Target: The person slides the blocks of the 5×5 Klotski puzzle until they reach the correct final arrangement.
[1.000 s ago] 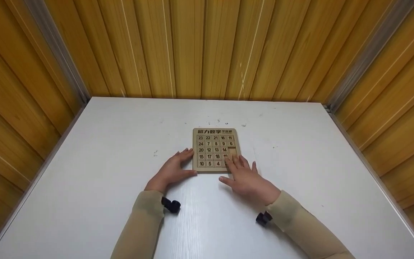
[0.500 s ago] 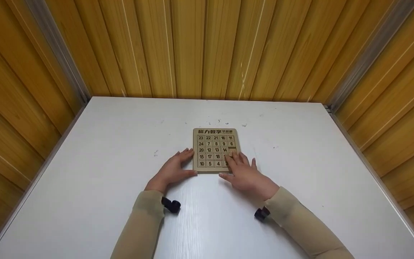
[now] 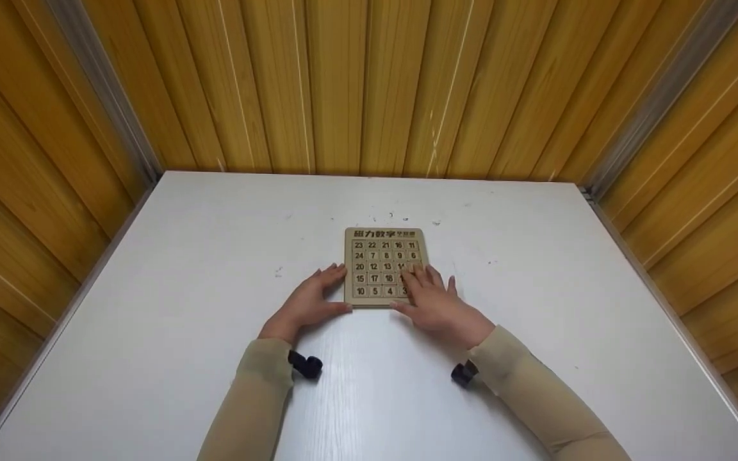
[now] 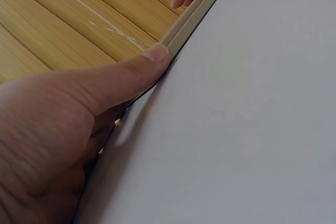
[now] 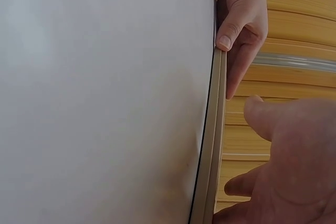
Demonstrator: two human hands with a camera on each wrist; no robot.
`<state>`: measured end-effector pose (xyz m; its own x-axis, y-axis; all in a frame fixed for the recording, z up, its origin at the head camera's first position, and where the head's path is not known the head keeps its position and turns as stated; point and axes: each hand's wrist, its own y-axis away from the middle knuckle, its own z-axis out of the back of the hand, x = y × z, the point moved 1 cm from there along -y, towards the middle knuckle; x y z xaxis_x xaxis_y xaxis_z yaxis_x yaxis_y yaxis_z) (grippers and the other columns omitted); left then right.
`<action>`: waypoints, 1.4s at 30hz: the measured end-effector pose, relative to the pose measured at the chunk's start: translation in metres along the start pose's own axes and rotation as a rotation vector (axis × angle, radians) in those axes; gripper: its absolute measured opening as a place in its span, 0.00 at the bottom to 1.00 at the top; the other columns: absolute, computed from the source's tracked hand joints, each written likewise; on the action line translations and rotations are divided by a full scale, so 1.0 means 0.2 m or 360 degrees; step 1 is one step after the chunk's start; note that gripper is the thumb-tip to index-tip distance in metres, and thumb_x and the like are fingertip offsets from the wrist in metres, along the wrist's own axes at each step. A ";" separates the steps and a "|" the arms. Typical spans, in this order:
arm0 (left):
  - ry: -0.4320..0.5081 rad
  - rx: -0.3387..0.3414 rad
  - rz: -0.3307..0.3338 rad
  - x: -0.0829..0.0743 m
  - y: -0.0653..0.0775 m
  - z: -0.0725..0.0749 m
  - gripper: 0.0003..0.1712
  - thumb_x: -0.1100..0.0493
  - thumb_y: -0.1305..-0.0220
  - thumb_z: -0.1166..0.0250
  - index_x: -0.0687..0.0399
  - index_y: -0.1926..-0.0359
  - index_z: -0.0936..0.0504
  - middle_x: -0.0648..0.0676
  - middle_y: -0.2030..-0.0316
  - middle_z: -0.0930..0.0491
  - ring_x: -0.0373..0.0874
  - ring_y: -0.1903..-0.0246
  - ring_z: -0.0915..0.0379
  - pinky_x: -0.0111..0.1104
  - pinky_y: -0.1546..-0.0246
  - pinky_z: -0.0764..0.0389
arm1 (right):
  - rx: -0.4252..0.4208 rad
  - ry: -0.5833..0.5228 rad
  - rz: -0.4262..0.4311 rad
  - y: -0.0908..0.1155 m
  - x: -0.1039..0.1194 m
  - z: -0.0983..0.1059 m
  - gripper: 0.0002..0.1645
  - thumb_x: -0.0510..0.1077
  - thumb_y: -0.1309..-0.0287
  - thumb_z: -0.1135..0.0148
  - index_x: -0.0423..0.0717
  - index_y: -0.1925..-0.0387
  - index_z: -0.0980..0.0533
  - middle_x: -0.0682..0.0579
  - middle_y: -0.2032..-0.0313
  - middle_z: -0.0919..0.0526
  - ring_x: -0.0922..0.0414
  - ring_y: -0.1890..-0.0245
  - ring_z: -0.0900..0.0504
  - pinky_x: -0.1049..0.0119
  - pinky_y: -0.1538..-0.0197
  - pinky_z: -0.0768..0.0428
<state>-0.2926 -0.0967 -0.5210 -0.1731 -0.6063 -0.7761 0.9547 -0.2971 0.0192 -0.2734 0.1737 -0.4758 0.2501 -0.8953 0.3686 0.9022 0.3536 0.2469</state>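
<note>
A wooden sliding number puzzle (image 3: 381, 302) lies flat on the white table in the head view, its tiles marked with black numerals. My left hand (image 3: 308, 301) holds its lower left corner, fingers along the left side and thumb against the front edge. The left wrist view shows that thumb (image 4: 142, 66) pressed on the board's edge. Over the right-hand column, my right hand (image 3: 442, 307) rests its extended fingertips on the tiles, just below the 6. Those fingers hide several tiles at the lower right. In the right wrist view, the right thumb (image 5: 257, 114) is apart from the board's edge.
The white table (image 3: 215, 243) surrounds the puzzle, with small dark marks behind it. Wood-patterned panels (image 3: 343, 89) stand along the back and both sides. A small black camera sits on each wrist (image 3: 305, 365).
My right hand has slid slightly away from me along the right column. The gap visible below the 6 has closed up behind its fingers. My left hand stays put.
</note>
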 end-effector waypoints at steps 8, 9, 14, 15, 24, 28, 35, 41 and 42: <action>0.0004 -0.0016 0.0044 0.00 0.00 -0.01 0.49 0.51 0.44 0.21 0.48 0.24 0.33 0.52 0.21 0.40 0.58 0.19 0.54 0.51 0.17 0.50 | -0.0026 -0.0032 0.0010 0.04 0.01 -0.01 0.52 0.70 0.27 0.53 0.50 0.17 0.57 0.43 0.17 0.63 0.41 0.16 0.69 0.29 0.20 0.69; 0.0003 -0.0014 0.0041 0.00 0.00 -0.01 0.49 0.51 0.44 0.21 0.48 0.24 0.33 0.52 0.21 0.40 0.58 0.19 0.54 0.51 0.17 0.50 | -0.0033 -0.0030 0.0023 0.05 0.01 -0.01 0.52 0.70 0.27 0.52 0.50 0.17 0.57 0.42 0.17 0.63 0.40 0.17 0.68 0.28 0.21 0.69; 0.0026 -0.0011 0.0021 -0.01 0.00 0.00 0.49 0.52 0.44 0.21 0.48 0.24 0.34 0.51 0.21 0.40 0.56 0.18 0.54 0.50 0.17 0.51 | -0.0021 -0.0010 0.0031 0.13 0.03 -0.02 0.52 0.69 0.27 0.50 0.52 0.17 0.57 0.42 0.17 0.63 0.39 0.17 0.67 0.27 0.21 0.69; 0.0029 -0.0011 0.0017 -0.01 0.00 0.00 0.49 0.52 0.44 0.21 0.48 0.24 0.33 0.51 0.21 0.40 0.55 0.18 0.54 0.49 0.17 0.51 | -0.0018 -0.0007 0.0033 0.15 0.03 -0.02 0.51 0.69 0.27 0.50 0.52 0.17 0.56 0.41 0.17 0.62 0.39 0.17 0.67 0.26 0.22 0.68; 0.0007 -0.0021 -0.0006 0.00 0.00 0.00 0.49 0.52 0.44 0.21 0.50 0.24 0.34 0.52 0.21 0.39 0.53 0.19 0.51 0.49 0.16 0.51 | 0.0045 0.0025 0.0014 0.26 0.04 -0.05 0.51 0.68 0.28 0.49 0.52 0.17 0.54 0.40 0.17 0.59 0.39 0.17 0.65 0.25 0.22 0.67; 0.0005 -0.0008 -0.0001 -0.01 0.00 0.00 0.49 0.52 0.44 0.21 0.50 0.24 0.34 0.52 0.21 0.40 0.55 0.19 0.53 0.49 0.16 0.52 | 0.0058 0.0024 -0.0007 0.26 0.05 -0.05 0.51 0.68 0.28 0.49 0.51 0.17 0.54 0.40 0.17 0.59 0.39 0.17 0.66 0.26 0.22 0.68; 0.0015 -0.0007 0.0082 -0.02 0.01 -0.01 0.50 0.52 0.44 0.21 0.45 0.23 0.34 0.50 0.20 0.41 0.57 0.18 0.56 0.51 0.17 0.52 | 0.0064 0.0044 0.0001 0.23 0.04 -0.06 0.50 0.68 0.27 0.50 0.50 0.17 0.54 0.39 0.18 0.58 0.39 0.17 0.65 0.24 0.23 0.68; 0.0002 -0.0005 0.0089 -0.02 0.01 0.00 0.50 0.52 0.44 0.21 0.45 0.23 0.35 0.50 0.20 0.42 0.58 0.18 0.56 0.53 0.17 0.52 | 0.0060 0.0053 -0.0008 0.21 0.03 -0.05 0.50 0.69 0.27 0.51 0.50 0.17 0.53 0.40 0.17 0.58 0.39 0.17 0.66 0.25 0.22 0.68; 0.0000 -0.0003 0.0080 -0.02 0.01 0.00 0.50 0.52 0.44 0.21 0.45 0.23 0.35 0.51 0.20 0.42 0.58 0.18 0.56 0.53 0.17 0.52 | 0.0059 0.0053 -0.0011 0.20 0.03 -0.05 0.50 0.69 0.27 0.51 0.50 0.17 0.53 0.41 0.17 0.58 0.39 0.17 0.66 0.26 0.22 0.68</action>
<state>-0.2901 -0.0941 -0.5182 -0.1251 -0.6203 -0.7743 0.9626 -0.2648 0.0566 -0.2325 0.1806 -0.4721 0.2558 -0.9061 0.3369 0.8904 0.3566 0.2829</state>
